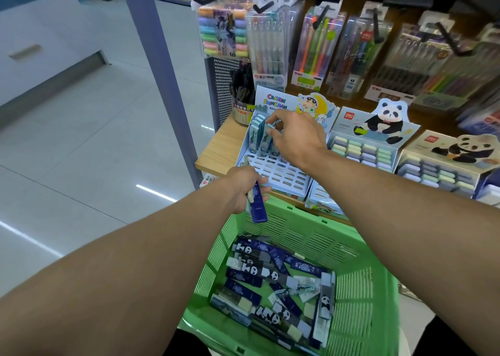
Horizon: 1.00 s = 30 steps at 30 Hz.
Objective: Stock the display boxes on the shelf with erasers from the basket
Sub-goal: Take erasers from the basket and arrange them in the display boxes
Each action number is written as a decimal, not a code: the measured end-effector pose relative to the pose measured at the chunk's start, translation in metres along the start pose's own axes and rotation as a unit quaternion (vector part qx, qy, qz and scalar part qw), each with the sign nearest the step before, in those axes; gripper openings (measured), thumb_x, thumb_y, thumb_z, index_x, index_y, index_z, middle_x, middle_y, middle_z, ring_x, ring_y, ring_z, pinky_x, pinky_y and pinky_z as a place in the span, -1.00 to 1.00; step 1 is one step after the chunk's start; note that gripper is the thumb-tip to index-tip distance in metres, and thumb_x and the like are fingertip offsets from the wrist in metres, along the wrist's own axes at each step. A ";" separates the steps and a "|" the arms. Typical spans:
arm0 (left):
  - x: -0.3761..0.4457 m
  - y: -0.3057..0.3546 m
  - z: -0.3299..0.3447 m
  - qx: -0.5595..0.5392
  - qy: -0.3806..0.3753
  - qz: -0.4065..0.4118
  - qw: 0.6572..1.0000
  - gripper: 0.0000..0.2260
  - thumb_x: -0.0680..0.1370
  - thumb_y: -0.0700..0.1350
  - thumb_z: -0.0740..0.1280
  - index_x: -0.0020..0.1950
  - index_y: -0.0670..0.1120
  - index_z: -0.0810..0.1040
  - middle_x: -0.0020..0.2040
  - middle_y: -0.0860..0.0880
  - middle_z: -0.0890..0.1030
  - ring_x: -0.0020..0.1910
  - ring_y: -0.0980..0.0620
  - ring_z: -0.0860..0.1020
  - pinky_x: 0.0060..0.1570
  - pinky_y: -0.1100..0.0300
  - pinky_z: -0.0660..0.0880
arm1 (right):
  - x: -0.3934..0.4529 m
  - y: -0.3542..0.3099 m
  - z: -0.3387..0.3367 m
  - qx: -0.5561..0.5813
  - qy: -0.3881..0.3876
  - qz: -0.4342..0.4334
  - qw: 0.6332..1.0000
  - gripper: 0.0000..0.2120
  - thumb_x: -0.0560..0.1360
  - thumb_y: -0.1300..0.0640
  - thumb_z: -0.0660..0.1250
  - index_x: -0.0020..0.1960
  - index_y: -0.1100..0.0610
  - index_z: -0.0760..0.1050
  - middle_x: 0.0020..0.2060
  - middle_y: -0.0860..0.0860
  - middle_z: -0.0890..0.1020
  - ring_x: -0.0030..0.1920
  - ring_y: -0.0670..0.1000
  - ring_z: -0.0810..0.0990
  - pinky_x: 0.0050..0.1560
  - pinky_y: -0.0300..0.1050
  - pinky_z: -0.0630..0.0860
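A light-blue eraser [266, 139] sat pinched in the right hand [297, 139], among others upright in the Crayon Shin-chan display box [284, 174]. Nearer, the left hand [243, 190] gripped a dark-blue eraser [258, 204] above the green basket [351, 288] holding loose erasers [273, 280], beneath both forearms.

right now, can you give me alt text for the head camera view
A person's right hand pinches a pale blue eraser into the Crayon Shinchan display box on a wooden shelf, while the left hand grips a dark blue eraser above a green basket of loose erasers. Panda display boxes sit to the right.
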<state>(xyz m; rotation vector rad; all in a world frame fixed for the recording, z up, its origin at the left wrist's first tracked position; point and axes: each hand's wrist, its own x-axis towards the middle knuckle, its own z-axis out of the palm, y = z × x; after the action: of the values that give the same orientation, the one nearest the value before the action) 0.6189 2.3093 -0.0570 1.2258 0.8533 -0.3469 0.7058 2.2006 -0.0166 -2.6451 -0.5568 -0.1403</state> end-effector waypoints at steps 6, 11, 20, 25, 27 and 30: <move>-0.001 0.000 0.001 -0.001 0.002 0.004 1.000 -0.92 0.64 -0.30 0.21 0.03 -0.13 0.40 0.09 -0.16 0.65 -0.19 -0.04 0.63 -0.24 0.06 0.61 | 0.002 0.000 -0.002 -0.009 -0.002 -0.002 1.000 -0.82 0.62 0.03 0.31 0.20 -0.07 0.56 -0.02 -0.07 0.70 0.02 0.08 0.62 -0.06 -0.06 0.49; -0.002 0.000 0.001 0.001 0.000 0.003 1.000 -0.93 0.64 -0.30 0.22 0.07 -0.16 0.42 0.10 -0.17 0.65 -0.18 -0.04 0.63 -0.26 0.07 0.60 | 0.003 -0.001 -0.003 -0.015 -0.013 -0.013 1.000 -0.81 0.61 0.01 0.33 0.22 -0.07 0.58 0.03 -0.07 0.70 0.09 0.07 0.60 -0.01 -0.04 0.52; -0.001 -0.001 -0.001 0.000 -0.005 0.004 1.000 -0.90 0.64 -0.29 0.23 -0.02 -0.12 0.40 0.12 -0.17 0.64 -0.19 -0.04 0.63 -0.24 0.06 0.60 | 0.006 -0.002 -0.002 -0.021 -0.020 -0.024 0.999 -0.80 0.60 0.02 0.33 0.21 -0.08 0.60 0.00 -0.04 0.71 0.03 0.09 0.63 0.00 -0.06 0.52; 0.000 -0.002 -0.002 0.001 -0.006 0.004 1.000 -0.89 0.63 -0.30 0.23 -0.04 -0.12 0.40 0.12 -0.18 0.64 -0.20 -0.04 0.64 -0.25 0.05 0.60 | 0.007 0.000 0.000 -0.031 -0.016 -0.017 0.999 -0.81 0.60 0.01 0.33 0.20 -0.06 0.59 -0.05 -0.03 0.71 0.03 0.10 0.63 0.01 -0.04 0.54; 0.000 -0.002 -0.002 0.002 -0.006 0.003 1.000 -0.89 0.63 -0.30 0.23 -0.04 -0.12 0.40 0.12 -0.18 0.64 -0.19 -0.04 0.64 -0.27 0.06 0.59 | 0.008 0.001 0.002 -0.038 -0.010 -0.017 0.999 -0.81 0.60 0.02 0.32 0.20 -0.05 0.58 -0.04 -0.01 0.71 0.03 0.11 0.63 0.00 -0.04 0.53; 0.000 -0.002 -0.002 0.003 -0.007 0.001 1.000 -0.89 0.63 -0.30 0.24 -0.05 -0.12 0.40 0.12 -0.17 0.64 -0.17 -0.04 0.64 -0.27 0.06 0.59 | 0.010 0.002 0.004 -0.054 -0.003 -0.019 0.998 -0.79 0.61 0.03 0.30 0.22 -0.04 0.57 -0.02 0.01 0.71 0.03 0.13 0.63 -0.02 -0.04 0.51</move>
<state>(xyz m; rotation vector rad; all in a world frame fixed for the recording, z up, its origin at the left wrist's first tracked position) 0.6169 2.3103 -0.0588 1.2276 0.8408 -0.3559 0.7154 2.2044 -0.0188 -2.7419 -0.6165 -0.1793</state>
